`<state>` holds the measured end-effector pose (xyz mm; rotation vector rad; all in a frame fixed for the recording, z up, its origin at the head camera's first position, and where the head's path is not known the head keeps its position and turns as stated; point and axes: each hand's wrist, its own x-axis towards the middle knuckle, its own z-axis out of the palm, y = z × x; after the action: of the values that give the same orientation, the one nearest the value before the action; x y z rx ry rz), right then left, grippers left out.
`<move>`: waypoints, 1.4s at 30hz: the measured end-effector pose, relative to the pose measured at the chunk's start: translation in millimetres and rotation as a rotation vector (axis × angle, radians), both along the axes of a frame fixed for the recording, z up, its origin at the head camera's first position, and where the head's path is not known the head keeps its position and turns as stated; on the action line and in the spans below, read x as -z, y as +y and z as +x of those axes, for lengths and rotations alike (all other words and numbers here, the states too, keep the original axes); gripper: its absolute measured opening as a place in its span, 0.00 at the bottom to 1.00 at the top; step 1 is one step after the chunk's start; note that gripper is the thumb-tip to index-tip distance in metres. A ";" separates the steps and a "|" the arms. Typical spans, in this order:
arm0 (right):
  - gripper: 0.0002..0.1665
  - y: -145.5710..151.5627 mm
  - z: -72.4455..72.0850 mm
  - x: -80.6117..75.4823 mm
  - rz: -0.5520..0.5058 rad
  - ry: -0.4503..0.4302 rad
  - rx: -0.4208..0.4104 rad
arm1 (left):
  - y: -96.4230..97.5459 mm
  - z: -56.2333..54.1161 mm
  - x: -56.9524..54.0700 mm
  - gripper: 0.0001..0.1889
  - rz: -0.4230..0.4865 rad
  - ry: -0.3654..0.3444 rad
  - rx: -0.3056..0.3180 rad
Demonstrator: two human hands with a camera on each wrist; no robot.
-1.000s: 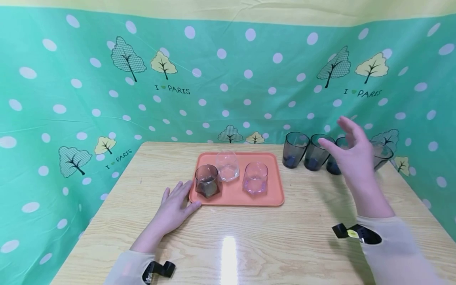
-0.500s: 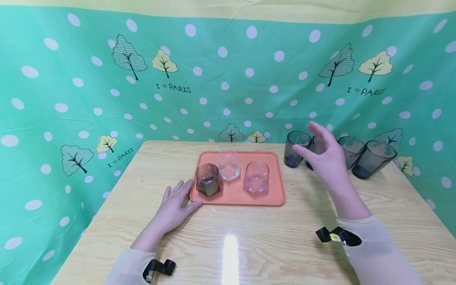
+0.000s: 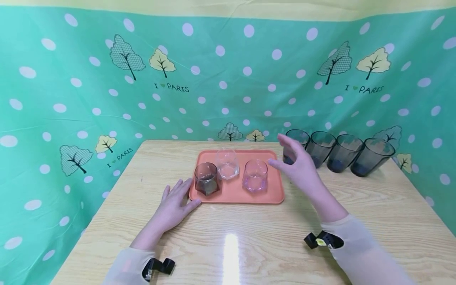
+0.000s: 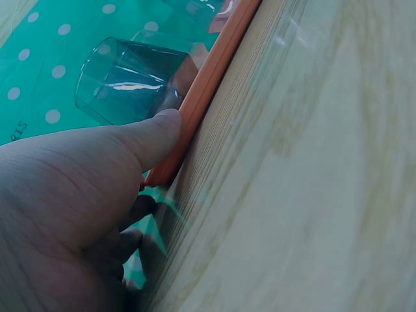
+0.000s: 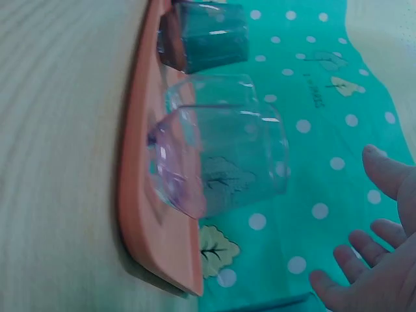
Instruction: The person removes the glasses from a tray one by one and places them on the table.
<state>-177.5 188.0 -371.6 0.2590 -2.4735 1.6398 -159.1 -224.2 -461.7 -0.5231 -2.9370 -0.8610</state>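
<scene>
In the head view my left hand (image 3: 174, 208) rests at the front left corner of a coral tray (image 3: 235, 198), fingers spread and thumb touching the rim. A brown-grey tinted glass (image 3: 206, 180) stands on the tray beside that hand. Behind it is a clear glass (image 3: 228, 164), and to the right a pink-tinted glass (image 3: 255, 178). My right hand (image 3: 301, 168) hovers by the tray's right side, thumb and fingers apart, nothing between them. The right wrist view shows its fingers spread, a gap away from the pink-tinted glass (image 5: 221, 156).
Several tall dark grey tumblers (image 3: 343, 152) line the back right of the wooden table (image 3: 270, 241); my right hand partly hides the leftmost. A green dotted curtain (image 3: 213, 91) hangs behind the table and along its sides.
My right hand has moved left from in front of the tall tumblers to the pink-tinted glass, still spread. My left hand and the tray have stayed in place.
</scene>
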 end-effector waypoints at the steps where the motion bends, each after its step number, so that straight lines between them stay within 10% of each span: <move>1: 0.53 -3.1 -0.7 2.7 -0.001 -0.006 -0.017 | -0.2 0.0 0.0 0.44 0.000 -0.001 -0.001; 42: 0.60 -32.5 -9.6 50.3 0.040 -0.169 -0.208 | 0.7 0.8 1.0 0.44 0.000 0.008 0.002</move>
<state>-187.1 155.5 -421.9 0.4120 -2.6858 1.7600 -158.3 -223.5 -462.7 -0.5284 -2.9295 -0.8575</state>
